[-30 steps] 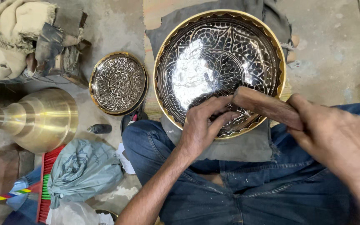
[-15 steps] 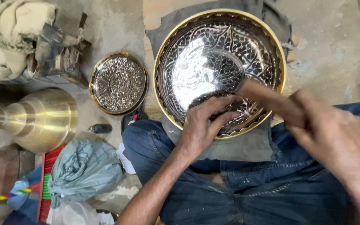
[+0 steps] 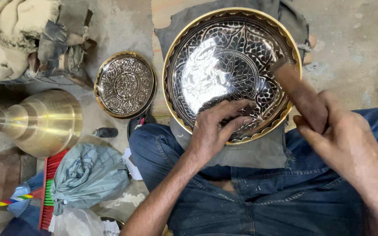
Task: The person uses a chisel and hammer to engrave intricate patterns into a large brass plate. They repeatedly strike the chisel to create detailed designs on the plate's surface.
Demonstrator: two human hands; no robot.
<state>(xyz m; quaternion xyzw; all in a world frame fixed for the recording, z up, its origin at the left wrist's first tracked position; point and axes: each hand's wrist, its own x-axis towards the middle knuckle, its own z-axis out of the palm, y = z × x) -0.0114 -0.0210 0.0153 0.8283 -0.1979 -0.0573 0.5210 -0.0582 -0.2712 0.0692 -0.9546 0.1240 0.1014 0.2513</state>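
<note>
One large engraved bowl (image 3: 224,65) rests on a dark cloth (image 3: 259,150) over the lap. The left hand (image 3: 217,129) lies on its near rim, fingers (image 3: 237,124) curled, possibly pinching a small tool; cannot tell. The right hand (image 3: 346,144) is clenched on one wooden mallet (image 3: 298,94), its long axis running up-left over the bowl's right side. One small engraved plate (image 3: 125,85) and one brass stand (image 3: 40,122) lie to the left.
</note>
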